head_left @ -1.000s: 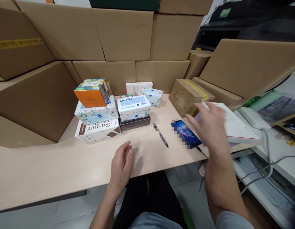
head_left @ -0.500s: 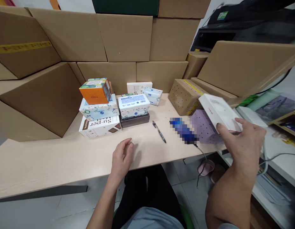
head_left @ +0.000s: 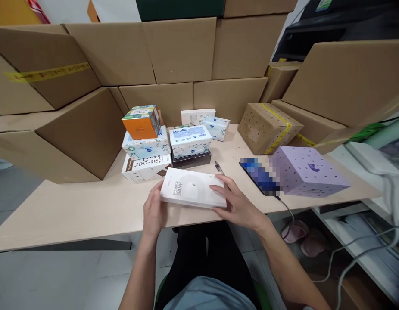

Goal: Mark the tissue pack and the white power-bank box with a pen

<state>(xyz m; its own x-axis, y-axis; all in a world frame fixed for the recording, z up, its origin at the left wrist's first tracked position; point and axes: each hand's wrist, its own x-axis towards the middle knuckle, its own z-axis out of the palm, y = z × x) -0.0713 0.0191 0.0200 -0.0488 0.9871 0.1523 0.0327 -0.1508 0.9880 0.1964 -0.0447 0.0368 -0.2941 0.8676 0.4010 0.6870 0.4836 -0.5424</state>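
I held the white power bank box (head_left: 193,192) with both my hands, low over the near part of the table (head_left: 89,211), right in front of me. My left hand (head_left: 155,212) had the left end of it, with my thumb up by the top corner. My right hand (head_left: 237,205) had the right end, with my fingers (head_left: 220,188) lying on the top near the edge. Both hands were closed around the box, not squeezed hard. The box was flat and lay with its words facing up. I think it was stiff card and would not bend, and a bit heavy for how thin it was, since a power bank was likely inside. The card looked smooth and shiny, so I think it could slip. The two short ends looked like the best places to hold it, and that was where my hands were. Just behind the box a pen (head_left: 218,168) lay on the table. Farther back stood a pile of small boxes (head_left: 147,146). To the right sat a purple box (head_left: 304,171), well apart from my hands. Big brown boxes (head_left: 183,51) made a wall behind it all.
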